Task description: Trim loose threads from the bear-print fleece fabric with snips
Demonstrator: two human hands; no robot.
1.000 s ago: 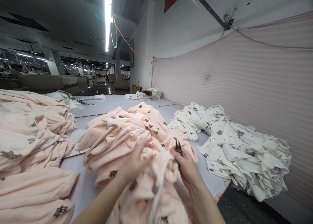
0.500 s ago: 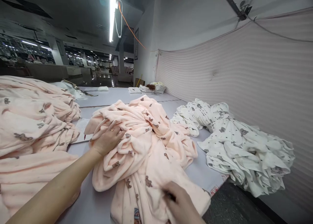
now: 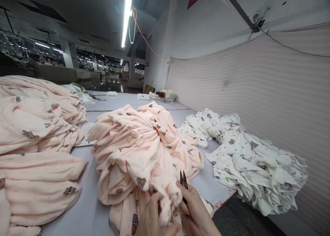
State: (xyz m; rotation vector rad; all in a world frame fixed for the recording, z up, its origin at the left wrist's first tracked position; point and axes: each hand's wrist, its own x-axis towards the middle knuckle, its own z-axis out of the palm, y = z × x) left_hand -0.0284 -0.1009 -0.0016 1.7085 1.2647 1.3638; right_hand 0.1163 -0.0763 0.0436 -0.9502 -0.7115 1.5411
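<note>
A heap of pink plush fabric (image 3: 134,139) printed with small brown animals lies bunched in front of me. Low in the view, my left hand (image 3: 152,215) grips a gathered fold at the heap's near side, its fingers partly hidden by cloth. Just right of it, my right hand (image 3: 194,208) is closed around small black thread snips (image 3: 183,181), whose pointed blades stick up past the fingers. That hand's fingers also touch the bunched pink cloth.
More pink fabric (image 3: 38,126) is piled on the left. White printed fabric (image 3: 252,153) hangs over the table's right edge. Stacks of small white pieces (image 3: 154,96) lie at the far side of the table (image 3: 123,100), beside a wall covered with striped sheeting (image 3: 244,84).
My left hand has moved from the heap's left side down to its near fold. The snips now show upright in my right hand. A fold of cloth has been lifted and gathered.
</note>
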